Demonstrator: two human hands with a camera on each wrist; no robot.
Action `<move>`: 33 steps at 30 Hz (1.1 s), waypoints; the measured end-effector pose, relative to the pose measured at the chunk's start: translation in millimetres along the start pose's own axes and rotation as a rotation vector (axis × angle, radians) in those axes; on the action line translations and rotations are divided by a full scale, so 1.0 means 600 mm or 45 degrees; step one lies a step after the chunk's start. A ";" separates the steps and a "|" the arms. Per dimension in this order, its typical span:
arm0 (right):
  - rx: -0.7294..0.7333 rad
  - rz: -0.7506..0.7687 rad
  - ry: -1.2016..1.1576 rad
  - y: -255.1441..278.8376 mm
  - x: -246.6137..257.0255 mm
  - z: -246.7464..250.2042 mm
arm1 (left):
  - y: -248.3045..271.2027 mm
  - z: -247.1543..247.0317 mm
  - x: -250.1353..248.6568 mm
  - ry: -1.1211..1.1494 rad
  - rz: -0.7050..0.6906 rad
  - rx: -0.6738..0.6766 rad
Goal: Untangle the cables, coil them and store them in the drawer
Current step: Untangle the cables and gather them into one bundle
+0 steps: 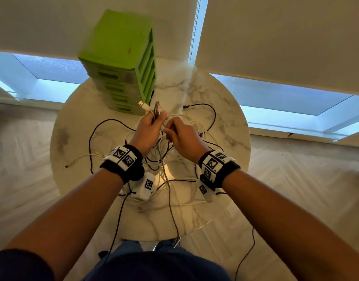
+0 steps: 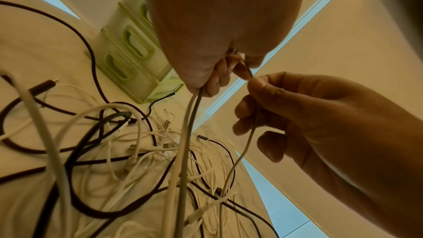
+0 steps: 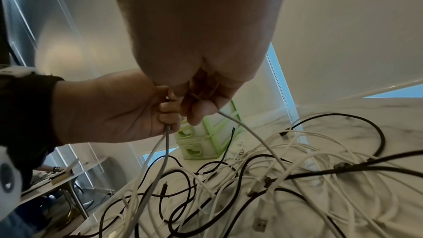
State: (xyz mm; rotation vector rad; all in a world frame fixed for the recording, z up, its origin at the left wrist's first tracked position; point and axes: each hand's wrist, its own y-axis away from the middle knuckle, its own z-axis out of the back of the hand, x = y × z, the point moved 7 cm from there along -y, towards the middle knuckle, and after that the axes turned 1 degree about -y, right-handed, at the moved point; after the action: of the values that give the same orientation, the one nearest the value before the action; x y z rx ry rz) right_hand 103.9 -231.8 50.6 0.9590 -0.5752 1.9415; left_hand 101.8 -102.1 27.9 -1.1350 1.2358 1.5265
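Observation:
A tangle of white and black cables (image 1: 166, 163) covers the round marble table (image 1: 225, 126). My left hand (image 1: 152, 122) is raised above the pile, gripping a white cable and a grey cable (image 2: 190, 115) side by side; their USB plugs (image 1: 143, 104) stick up past the fingers. Close beside it, my right hand (image 1: 174, 128) pinches a thin grey cable (image 3: 247, 129) between thumb and fingers (image 2: 258, 82); that strand runs down into the tangle. The green drawer tower (image 1: 123, 63) stands at the table's far side, its drawers closed.
Black cables (image 1: 243, 258) hang over the table's near edge toward the floor beside my legs. A black plug (image 1: 185, 107) lies right of the tower. Roller blinds and a low window line the wall behind. Another table (image 3: 57, 175) stands to the left.

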 end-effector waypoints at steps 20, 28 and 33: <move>0.211 -0.280 0.481 0.035 -0.087 -0.015 | -0.027 0.102 -0.053 -0.147 -0.048 0.169; -0.026 -0.121 0.525 -0.001 -0.015 0.022 | 0.005 0.052 -0.022 -0.497 -0.027 0.378; 0.001 -0.191 0.301 -0.003 -0.001 0.012 | 0.011 0.038 -0.047 -0.342 -0.139 0.506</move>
State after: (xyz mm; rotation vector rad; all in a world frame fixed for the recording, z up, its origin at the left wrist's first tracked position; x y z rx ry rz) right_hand 108.7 -236.3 54.3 0.7375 -0.3558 1.8857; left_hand 99.1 -82.6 59.1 -0.7009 1.2023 1.2340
